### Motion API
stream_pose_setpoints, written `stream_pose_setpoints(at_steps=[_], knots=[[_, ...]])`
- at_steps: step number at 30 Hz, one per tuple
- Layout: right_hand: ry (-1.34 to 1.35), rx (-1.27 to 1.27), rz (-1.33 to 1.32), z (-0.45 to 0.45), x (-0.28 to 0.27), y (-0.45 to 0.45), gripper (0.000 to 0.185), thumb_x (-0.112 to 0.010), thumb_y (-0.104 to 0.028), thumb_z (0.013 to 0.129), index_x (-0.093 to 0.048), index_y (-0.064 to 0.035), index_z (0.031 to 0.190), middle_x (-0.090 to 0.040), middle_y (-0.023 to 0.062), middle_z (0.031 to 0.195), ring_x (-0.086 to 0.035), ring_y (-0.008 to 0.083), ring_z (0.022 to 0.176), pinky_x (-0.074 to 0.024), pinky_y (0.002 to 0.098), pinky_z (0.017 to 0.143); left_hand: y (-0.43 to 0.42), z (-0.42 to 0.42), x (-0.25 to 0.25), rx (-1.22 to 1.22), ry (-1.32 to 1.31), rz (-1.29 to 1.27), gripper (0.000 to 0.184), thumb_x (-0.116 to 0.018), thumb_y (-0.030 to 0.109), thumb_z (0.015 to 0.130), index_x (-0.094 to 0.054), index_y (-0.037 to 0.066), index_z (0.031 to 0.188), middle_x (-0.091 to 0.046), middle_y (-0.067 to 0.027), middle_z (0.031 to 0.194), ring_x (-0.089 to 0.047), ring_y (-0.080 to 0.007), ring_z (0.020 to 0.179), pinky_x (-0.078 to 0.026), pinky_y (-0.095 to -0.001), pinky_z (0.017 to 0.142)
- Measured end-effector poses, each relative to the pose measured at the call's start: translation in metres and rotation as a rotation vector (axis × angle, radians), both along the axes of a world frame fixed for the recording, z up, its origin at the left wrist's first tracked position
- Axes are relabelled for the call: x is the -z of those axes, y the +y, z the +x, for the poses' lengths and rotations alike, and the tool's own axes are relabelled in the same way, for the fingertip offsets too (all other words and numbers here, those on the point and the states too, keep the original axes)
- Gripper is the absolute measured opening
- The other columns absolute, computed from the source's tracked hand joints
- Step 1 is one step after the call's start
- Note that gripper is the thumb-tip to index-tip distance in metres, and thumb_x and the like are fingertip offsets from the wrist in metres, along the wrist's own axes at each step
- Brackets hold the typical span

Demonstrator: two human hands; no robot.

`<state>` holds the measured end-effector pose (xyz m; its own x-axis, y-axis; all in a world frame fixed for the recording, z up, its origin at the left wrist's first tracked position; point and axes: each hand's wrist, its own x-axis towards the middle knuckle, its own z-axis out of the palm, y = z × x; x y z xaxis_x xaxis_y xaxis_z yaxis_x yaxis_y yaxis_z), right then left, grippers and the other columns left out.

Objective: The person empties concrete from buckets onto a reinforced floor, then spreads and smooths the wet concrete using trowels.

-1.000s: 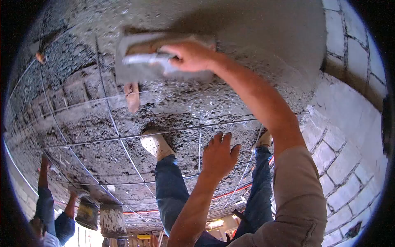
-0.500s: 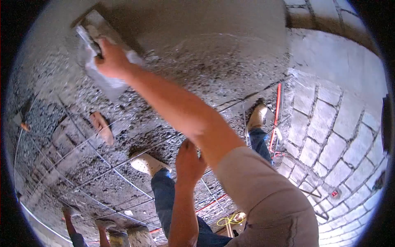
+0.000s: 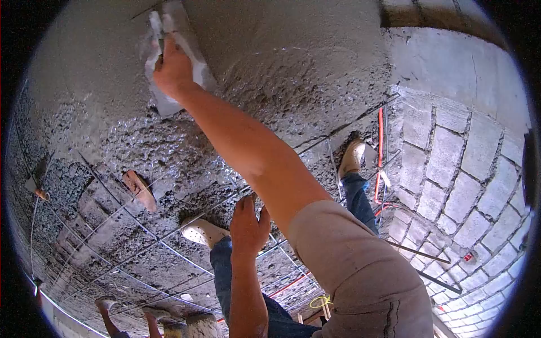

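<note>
My right hand (image 3: pixel 174 70) is wrapped round the handle of a finishing trowel (image 3: pixel 194 53), its flat blade lying on wet concrete. Above and beside the blade the concrete (image 3: pixel 270 28) is smooth; below it, rough concrete (image 3: pixel 293 93) shows lumps and stones. My left hand (image 3: pixel 249 226) hangs below my right upper arm, near my bent leg, with the thumb apart from the fingers and nothing seen in it. Part of its fingertips is hard to make out against the dark ground.
A grid of steel rebar (image 3: pixel 160 241) crosses the ground below, with a reddish brick piece (image 3: pixel 139 190) beside it. An orange pipe (image 3: pixel 380 149) rises near my light shoe (image 3: pixel 352 156). A block wall (image 3: pixel 445 160) stands right. Another person's limbs (image 3: pixel 110 315) show lower left.
My right hand and the trowel have moved right and slightly up across the concrete, and the blade has turned a little. My left hand has shifted slightly left, its thumb now more clearly apart.
</note>
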<state>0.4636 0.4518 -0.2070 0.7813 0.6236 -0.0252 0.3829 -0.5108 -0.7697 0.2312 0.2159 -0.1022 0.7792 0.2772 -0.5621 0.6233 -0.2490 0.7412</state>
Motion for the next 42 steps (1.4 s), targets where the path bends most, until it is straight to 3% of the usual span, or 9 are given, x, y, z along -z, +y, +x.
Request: stream_pose_setpoints(at_steps=[13, 20, 22, 24, 29, 32, 37, 39, 42], knots=[[-0.162, 0.338, -0.029, 0.143, 0.003, -0.106, 0.059, -0.057, -0.008, 0.078, -0.031, 0.0039, 0.130, -0.055, 0.0291, 0.099, -0.058, 0.0431, 0.085, -0.0468, 0.0499, 0.072, 0.001, 0.050, -0.025, -0.017, 0.169, -0.073, 0.048, -0.054, 0.033, 0.087, -0.049, -0.006, 0.114, -0.052, -0.0315, 0.111, -0.050, -0.0456, 0.104, -0.040, -0.0481, 0.089], [-0.249, 0.505, -0.020, 0.200, 0.008, -0.178, 0.058, -0.062, -0.024, 0.078, -0.037, -0.0020, 0.126, -0.059, 0.0234, 0.100, -0.059, 0.0414, 0.088, -0.0469, 0.0479, 0.075, -0.015, 0.067, -0.011, 0.091, 0.132, 0.022, 0.045, -0.056, 0.033, 0.086, -0.053, -0.003, 0.112, -0.054, -0.0261, 0.109, -0.054, -0.0405, 0.100, -0.045, -0.0456, 0.084], [-0.089, 0.567, -0.170, 0.216, 0.001, -0.206, 0.053, -0.062, -0.022, 0.076, -0.041, -0.0032, 0.121, -0.060, 0.0218, 0.099, -0.059, 0.0389, 0.087, -0.0472, 0.0470, 0.074, -0.017, 0.074, -0.012, 0.107, 0.162, 0.028, 0.045, -0.056, 0.033, 0.086, -0.053, -0.003, 0.112, -0.054, -0.0261, 0.110, -0.054, -0.0405, 0.100, -0.045, -0.0456, 0.084], [-0.316, 0.644, -0.047, 0.229, 0.015, -0.243, 0.039, -0.057, -0.021, 0.079, -0.047, -0.0072, 0.115, -0.062, 0.0206, 0.085, -0.060, 0.0410, 0.076, -0.0473, 0.0494, 0.066, -0.023, 0.078, -0.010, 0.095, 0.110, 0.025, 0.045, -0.056, 0.034, 0.086, -0.053, -0.002, 0.113, -0.053, -0.0256, 0.111, -0.054, -0.0407, 0.101, -0.046, -0.0458, 0.083], [-0.298, 0.852, -0.097, 0.248, 0.014, -0.310, 0.044, -0.057, -0.026, 0.083, -0.044, -0.0056, 0.120, -0.061, 0.0193, 0.104, -0.059, 0.0396, 0.090, -0.0454, 0.0445, 0.079, -0.034, 0.075, -0.004, 0.052, 0.128, 0.057, 0.047, -0.057, 0.036, 0.085, -0.052, 0.000, 0.115, -0.054, -0.0238, 0.111, -0.054, -0.0404, 0.101, -0.046, -0.0462, 0.083], [-0.097, 0.568, 0.288, 0.239, 0.029, -0.288, 0.042, -0.057, -0.007, 0.085, -0.041, -0.0051, 0.124, -0.058, 0.0070, 0.085, -0.057, 0.0150, 0.068, -0.0468, 0.0270, 0.055, -0.035, 0.073, -0.002, 0.045, 0.179, 0.043, 0.049, -0.056, 0.037, 0.086, -0.051, 0.000, 0.117, -0.054, -0.0239, 0.111, -0.054, -0.0400, 0.101, -0.046, -0.0464, 0.083], [0.049, 0.183, 0.222, 0.126, -0.003, -0.122, 0.041, -0.055, -0.005, 0.087, -0.041, -0.0045, 0.125, -0.057, 0.0102, 0.098, -0.059, 0.0186, 0.079, -0.0514, 0.0313, 0.063, -0.022, 0.072, -0.008, -0.035, 0.187, -0.078, 0.052, -0.052, 0.040, 0.087, -0.051, -0.004, 0.115, -0.054, -0.0267, 0.113, -0.051, -0.0412, 0.108, -0.042, -0.0461, 0.092], [0.077, 0.012, 0.231, 0.076, -0.035, -0.060, 0.040, -0.055, -0.014, 0.087, -0.043, -0.0036, 0.123, -0.058, 0.0178, 0.104, -0.060, 0.0282, 0.088, -0.0493, 0.0411, 0.074, -0.021, 0.064, -0.007, -0.054, 0.142, -0.054, 0.050, -0.052, 0.039, 0.088, -0.052, -0.003, 0.115, -0.054, -0.0259, 0.113, -0.051, -0.0403, 0.107, -0.042, -0.0460, 0.091], [-0.041, -0.124, 0.234, 0.018, 0.002, 0.015, 0.048, -0.057, -0.012, 0.081, -0.043, -0.0044, 0.125, -0.057, 0.0248, 0.103, -0.058, 0.0391, 0.093, -0.0456, 0.0455, 0.081, -0.008, 0.042, -0.002, -0.054, 0.108, -0.005, 0.043, -0.055, 0.034, 0.086, -0.052, 0.000, 0.113, -0.053, -0.0248, 0.113, -0.054, -0.0399, 0.102, -0.046, -0.0469, 0.085]])
